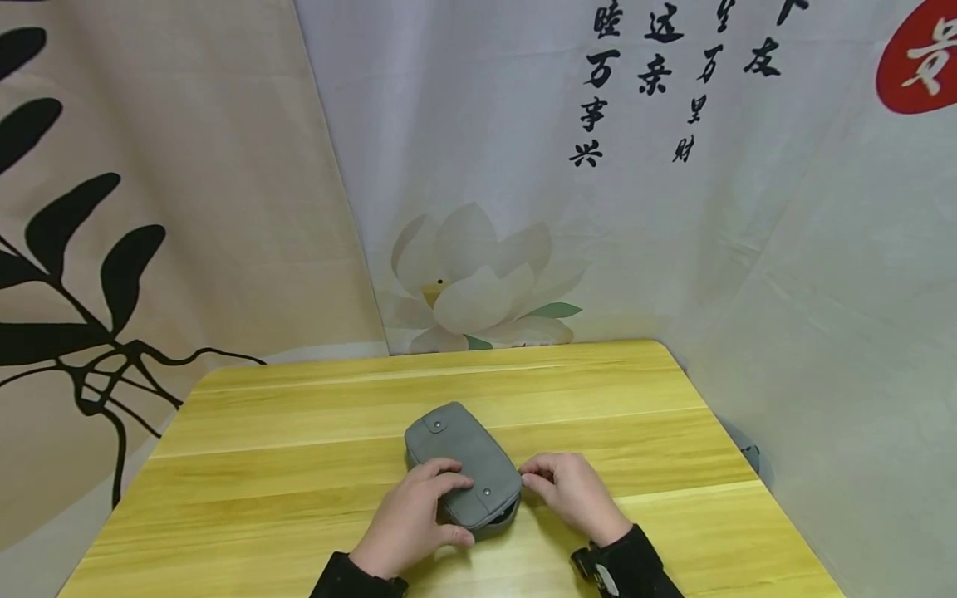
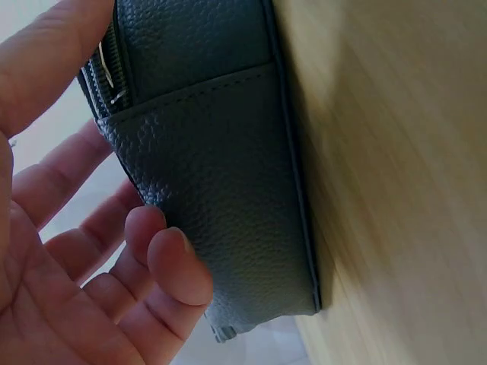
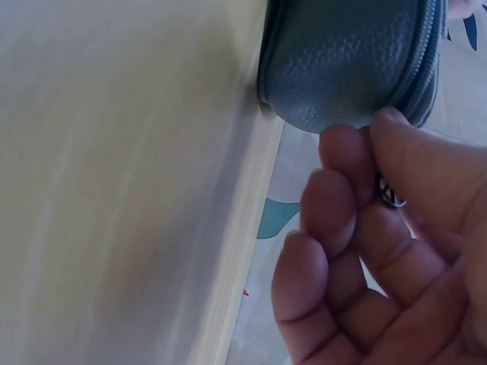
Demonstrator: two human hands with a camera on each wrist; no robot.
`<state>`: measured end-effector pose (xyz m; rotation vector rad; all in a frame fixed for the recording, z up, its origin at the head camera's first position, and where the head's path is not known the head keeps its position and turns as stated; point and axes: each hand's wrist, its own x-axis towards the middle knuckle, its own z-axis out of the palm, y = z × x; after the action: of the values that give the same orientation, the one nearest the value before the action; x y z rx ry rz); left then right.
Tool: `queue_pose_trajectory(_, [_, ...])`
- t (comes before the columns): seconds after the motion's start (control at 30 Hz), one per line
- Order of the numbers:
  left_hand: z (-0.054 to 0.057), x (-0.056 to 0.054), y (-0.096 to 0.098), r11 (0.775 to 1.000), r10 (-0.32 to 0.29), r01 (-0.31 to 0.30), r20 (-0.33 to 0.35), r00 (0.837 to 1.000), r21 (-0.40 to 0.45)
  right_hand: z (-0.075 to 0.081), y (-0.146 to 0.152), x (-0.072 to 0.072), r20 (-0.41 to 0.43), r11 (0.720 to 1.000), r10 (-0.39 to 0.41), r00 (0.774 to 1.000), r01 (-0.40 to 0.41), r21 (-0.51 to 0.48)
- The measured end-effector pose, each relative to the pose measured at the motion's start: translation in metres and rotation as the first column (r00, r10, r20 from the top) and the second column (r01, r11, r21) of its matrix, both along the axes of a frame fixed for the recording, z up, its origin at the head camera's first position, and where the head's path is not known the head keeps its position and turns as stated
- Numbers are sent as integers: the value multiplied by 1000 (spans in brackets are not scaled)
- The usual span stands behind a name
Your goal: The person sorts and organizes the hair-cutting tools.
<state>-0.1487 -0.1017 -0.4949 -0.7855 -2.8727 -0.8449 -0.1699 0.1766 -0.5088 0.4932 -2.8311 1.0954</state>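
Observation:
A grey grained-leather zip pouch (image 1: pixel 473 444) lies aslant on the table, two studs on its lid. At its near right corner a dark gap shows where the zip stands partly open. My left hand (image 1: pixel 419 511) steadies the pouch, fingers bent over the lid and thumb by the near end. The zip teeth (image 2: pixel 110 65) show beside that thumb in the left wrist view. My right hand (image 1: pixel 571 490) is at the right edge, pinching the zip pull (image 3: pixel 389 192) between thumb and fingers, with a patterned bit of it showing below the thumb.
The yellow wood-grain table (image 1: pixel 299 440) spreads around the pouch. Behind it hangs a cloth backdrop (image 1: pixel 478 100) printed with a lotus, dark leaves and writing. A small dark object (image 1: pixel 751 457) shows past the table's right edge.

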Motion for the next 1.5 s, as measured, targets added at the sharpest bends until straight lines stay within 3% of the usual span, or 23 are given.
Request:
queue_pose_trajectory(0.4, [-3,-1,1,1000,8,-7,-37,999,10,-4,-3,-1,-19,999,44,999,-43,11])
queue_pose_trajectory(0.9, [-6,-4,-2,997,5,-7,37,999,72,3,2,2,-16,993,111,994,-111,34])
queue_pose_trajectory(1.5, [-8,-5,-3,995,5,-12,68,998,99,8,4,6,-15,985,154,988,-153,82])
